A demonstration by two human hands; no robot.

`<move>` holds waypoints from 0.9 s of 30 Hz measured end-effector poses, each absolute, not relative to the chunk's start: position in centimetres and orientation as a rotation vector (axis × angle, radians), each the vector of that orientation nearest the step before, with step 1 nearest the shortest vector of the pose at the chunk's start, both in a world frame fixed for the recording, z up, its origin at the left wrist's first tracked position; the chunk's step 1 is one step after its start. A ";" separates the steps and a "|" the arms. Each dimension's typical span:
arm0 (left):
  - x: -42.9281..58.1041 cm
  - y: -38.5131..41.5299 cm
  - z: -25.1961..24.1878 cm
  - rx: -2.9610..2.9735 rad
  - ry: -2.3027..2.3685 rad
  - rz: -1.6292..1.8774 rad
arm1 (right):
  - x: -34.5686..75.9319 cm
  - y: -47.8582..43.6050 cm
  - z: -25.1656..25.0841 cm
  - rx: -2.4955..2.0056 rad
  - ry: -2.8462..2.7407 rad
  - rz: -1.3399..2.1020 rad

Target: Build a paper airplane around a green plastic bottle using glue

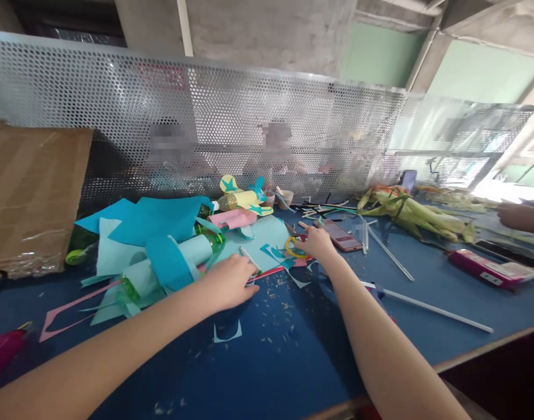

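My left hand rests low over the table among paper scraps, its thumb and fingers apart. Beside its fingertips lies a slim white pen-like stick. With bent fingers, my right hand grips scissors at their yellow handle; the blades are hard to make out. Blue paper cuttings lie between the hands. Left of my left hand, a green bottle is wrapped in light blue paper with a darker blue band. Behind it sit a pink-wrapped bottle and a yellow-wrapped bottle with star-decorated paper shapes.
Blue sheets and cardboard occupy the left. A phone, white sticks, corn husks and a magenta case lie right. Another person's hand shows far right. A perforated metal panel stands behind.
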State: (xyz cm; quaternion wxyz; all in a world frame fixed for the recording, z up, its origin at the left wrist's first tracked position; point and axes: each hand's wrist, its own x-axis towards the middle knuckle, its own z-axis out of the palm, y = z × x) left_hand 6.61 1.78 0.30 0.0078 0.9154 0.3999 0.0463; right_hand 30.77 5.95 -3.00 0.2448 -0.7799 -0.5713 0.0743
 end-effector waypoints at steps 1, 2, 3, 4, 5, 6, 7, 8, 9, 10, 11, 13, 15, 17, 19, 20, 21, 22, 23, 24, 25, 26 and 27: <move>6.4 1.1 0.2 2.870 1.236 0.065 | 30.8 6.0 -3.0 -2.100 -1.556 0.243; 6.2 0.6 0.1 2.869 1.222 -0.009 | 30.9 6.0 -2.8 -2.068 -1.546 0.287; 5.9 0.1 0.0 2.861 1.219 -0.043 | 31.0 5.9 -2.5 -2.030 -1.531 0.334; 5.6 -0.3 0.0 2.847 1.227 -0.024 | 31.1 5.8 -2.1 -1.986 -1.518 0.385; 5.4 -0.6 0.0 2.831 1.231 0.015 | 31.1 5.5 -1.6 -1.936 -1.510 0.437; 5.1 -0.8 0.0 2.816 1.232 0.063 | 31.2 5.2 -1.1 -1.886 -1.517 0.481; 4.8 -0.9 -0.1 2.802 1.232 0.116 | 31.2 4.8 -0.5 -1.810 -1.531 0.545; 4.5 -1.0 -0.2 2.792 1.231 0.167 | 31.2 4.4 0.0 -1.699 -1.539 0.638; 4.3 -1.0 -0.3 2.784 1.236 0.210 | 31.1 4.0 0.4 -1.543 -1.522 0.776; 4.1 -1.0 -0.4 2.780 1.239 0.236 | 30.9 3.6 0.7 -1.359 -1.469 0.942; 3.9 -0.9 -0.6 2.781 1.242 0.243 | 30.7 3.2 0.9 -1.162 -1.376 1.121; 3.6 -0.8 -0.9 2.790 1.252 0.212 | 30.1 2.8 1.1 -0.820 -1.125 1.423; 3.4 -0.8 -1.0 2.798 1.275 0.140 | 29.5 2.7 1.0 -0.652 -0.931 1.591; 3.3 -0.9 -1.1 2.802 1.304 0.092 | 29.1 2.7 0.8 -0.591 -0.823 1.676; 3.2 -1.0 -1.1 2.816 1.328 0.070 | 28.8 2.9 0.5 -0.587 -0.796 1.720; 3.1 -1.1 -1.1 2.834 1.341 0.058 | 28.8 3.0 0.3 -0.585 -0.795 1.733; 3.0 -1.2 -1.1 2.857 1.356 0.042 | 28.7 3.1 0.2 -0.583 -0.806 1.739; 2.9 -1.2 -1.1 2.883 1.377 0.022 | 28.5 3.1 0.1 -0.587 -0.833 1.740; 2.8 -1.2 -1.1 2.907 1.401 0.005 | 28.3 3.1 0.1 -0.604 -0.876 1.732; 2.6 -1.1 -1.1 2.926 1.428 -0.005 | 27.9 3.0 0.1 -0.644 -0.935 1.712; 2.5 -1.0 -1.1 2.936 1.460 0.000 | 27.5 2.9 0.1 -0.709 -1.017 1.679; 2.3 -0.9 -1.1 2.939 1.489 0.016 | 26.9 2.8 0.1 -0.801 -1.125 1.628; 2.2 -0.7 -1.2 2.940 1.514 0.034 | 26.2 2.6 0.0 -0.918 -1.256 1.546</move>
